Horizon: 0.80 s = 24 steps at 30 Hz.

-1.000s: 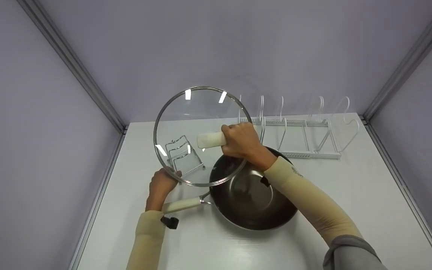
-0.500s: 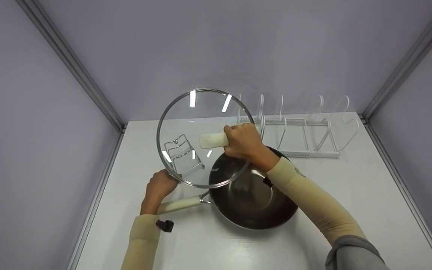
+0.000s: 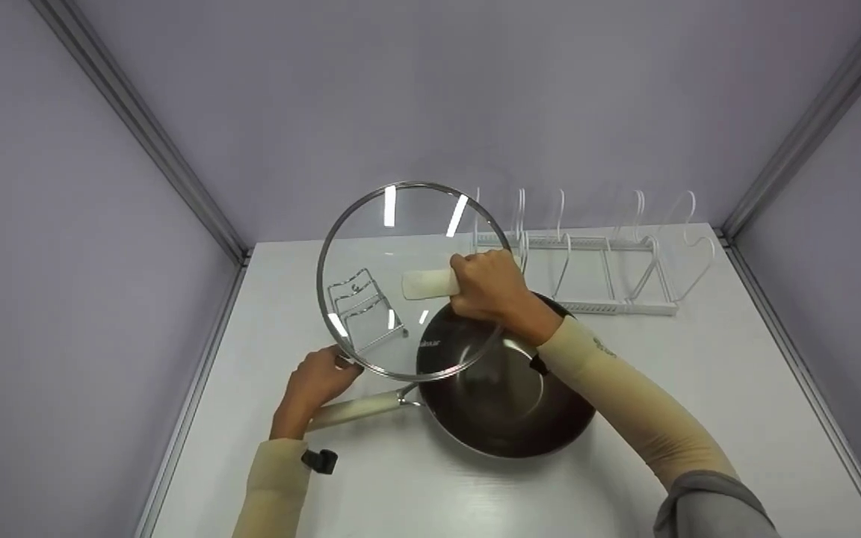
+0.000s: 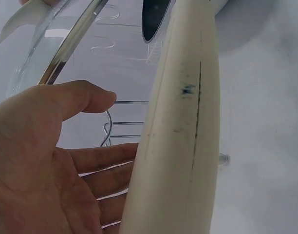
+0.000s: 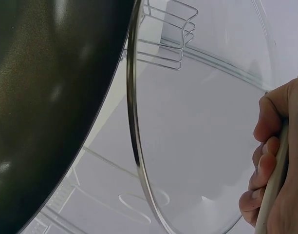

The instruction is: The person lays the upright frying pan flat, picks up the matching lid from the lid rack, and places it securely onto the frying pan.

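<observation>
In the head view my right hand (image 3: 492,282) grips the cream handle (image 3: 428,285) of a round glass lid (image 3: 320,273) with a metal rim. The lid is raised, tilted, over the table and part of a dark wok (image 3: 513,411). My left hand (image 3: 323,376) is near the lid's lower left rim, beside a small chrome wire lid stand (image 3: 382,341) seen through the glass. In the left wrist view its fingers (image 4: 105,158) extend loosely behind the wok's cream handle (image 4: 180,122), thumb apart. The wok's handle points left under that wrist.
A white wire rack (image 3: 617,308) with upright hoops stands at the back right of the white table (image 3: 737,418). Grey walls enclose the table at the back and sides. The wok sits in front of the rack.
The left hand has drawn back a little toward the lower left from the wire stand, its fingers loosening. The right hand has shifted the lid slightly right and down. Wok and stand stay nearly unchanged.
</observation>
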Each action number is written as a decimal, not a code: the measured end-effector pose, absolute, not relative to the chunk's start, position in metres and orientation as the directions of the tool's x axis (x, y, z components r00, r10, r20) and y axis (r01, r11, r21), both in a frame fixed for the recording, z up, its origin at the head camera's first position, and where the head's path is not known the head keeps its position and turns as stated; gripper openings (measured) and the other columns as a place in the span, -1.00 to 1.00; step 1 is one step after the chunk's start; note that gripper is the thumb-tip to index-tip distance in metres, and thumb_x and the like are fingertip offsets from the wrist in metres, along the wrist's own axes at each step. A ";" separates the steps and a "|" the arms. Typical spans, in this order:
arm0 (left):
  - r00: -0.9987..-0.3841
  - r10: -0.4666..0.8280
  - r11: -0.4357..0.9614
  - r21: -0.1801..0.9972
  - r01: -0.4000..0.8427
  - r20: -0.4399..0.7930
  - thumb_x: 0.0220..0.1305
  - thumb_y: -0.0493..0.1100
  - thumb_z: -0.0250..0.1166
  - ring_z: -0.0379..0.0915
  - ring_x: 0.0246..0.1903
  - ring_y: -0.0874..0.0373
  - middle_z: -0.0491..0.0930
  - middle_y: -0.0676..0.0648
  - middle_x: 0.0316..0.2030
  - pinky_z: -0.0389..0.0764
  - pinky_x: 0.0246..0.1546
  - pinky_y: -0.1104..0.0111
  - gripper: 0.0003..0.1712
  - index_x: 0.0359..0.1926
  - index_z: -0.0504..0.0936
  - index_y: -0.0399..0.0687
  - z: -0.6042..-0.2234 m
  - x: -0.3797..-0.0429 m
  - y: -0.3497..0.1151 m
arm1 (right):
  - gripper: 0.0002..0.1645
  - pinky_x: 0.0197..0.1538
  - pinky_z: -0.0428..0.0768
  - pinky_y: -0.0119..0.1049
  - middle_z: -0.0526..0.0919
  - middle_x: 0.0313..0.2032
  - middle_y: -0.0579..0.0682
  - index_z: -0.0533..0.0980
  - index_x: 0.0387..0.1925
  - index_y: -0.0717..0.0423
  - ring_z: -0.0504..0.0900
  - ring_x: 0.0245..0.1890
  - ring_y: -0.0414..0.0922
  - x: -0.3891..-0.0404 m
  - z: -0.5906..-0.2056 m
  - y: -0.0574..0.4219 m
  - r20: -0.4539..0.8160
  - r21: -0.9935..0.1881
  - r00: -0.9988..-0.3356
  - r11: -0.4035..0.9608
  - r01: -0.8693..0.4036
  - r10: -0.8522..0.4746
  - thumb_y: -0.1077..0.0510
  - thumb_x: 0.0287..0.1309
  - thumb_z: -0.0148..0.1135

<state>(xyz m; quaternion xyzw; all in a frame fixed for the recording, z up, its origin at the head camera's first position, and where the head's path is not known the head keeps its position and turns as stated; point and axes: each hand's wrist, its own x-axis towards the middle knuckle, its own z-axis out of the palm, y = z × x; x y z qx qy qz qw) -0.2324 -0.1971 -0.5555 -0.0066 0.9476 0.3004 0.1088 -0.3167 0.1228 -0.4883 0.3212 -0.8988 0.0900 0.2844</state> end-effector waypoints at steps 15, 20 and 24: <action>-0.954 0.167 0.822 0.570 -0.005 -0.250 0.42 0.19 0.31 0.70 0.15 -0.14 0.78 -0.15 0.10 0.58 0.25 -0.16 -0.41 0.24 0.68 -0.12 -0.554 -0.218 -0.197 | -0.83 -0.67 0.43 0.02 0.49 -0.74 -0.01 0.44 -0.58 0.09 0.41 -0.75 0.01 -0.310 -0.488 0.134 0.556 0.020 -0.645 0.785 -0.620 -0.524 0.14 -0.30 0.27; -0.940 0.197 0.830 0.557 0.008 -0.280 0.38 0.25 0.32 0.69 0.15 -0.15 0.79 -0.12 0.07 0.57 0.26 -0.17 -0.35 0.25 0.68 -0.10 -0.553 -0.214 -0.196 | -0.82 -0.67 0.44 0.03 0.51 -0.73 0.00 0.45 -0.58 0.10 0.40 -0.75 0.01 -0.307 -0.488 0.138 0.546 0.001 -0.658 0.786 -0.618 -0.519 0.15 -0.25 0.30; -0.921 0.208 0.842 0.539 -0.003 -0.330 0.30 0.31 0.36 0.70 0.11 -0.14 0.80 -0.08 0.02 0.59 0.22 -0.16 -0.33 0.20 0.69 -0.06 -0.554 -0.212 -0.195 | -0.81 -0.67 0.44 0.02 0.51 -0.73 0.01 0.45 -0.58 0.10 0.42 -0.75 0.02 -0.306 -0.488 0.141 0.547 -0.002 -0.660 0.788 -0.616 -0.515 0.14 -0.24 0.31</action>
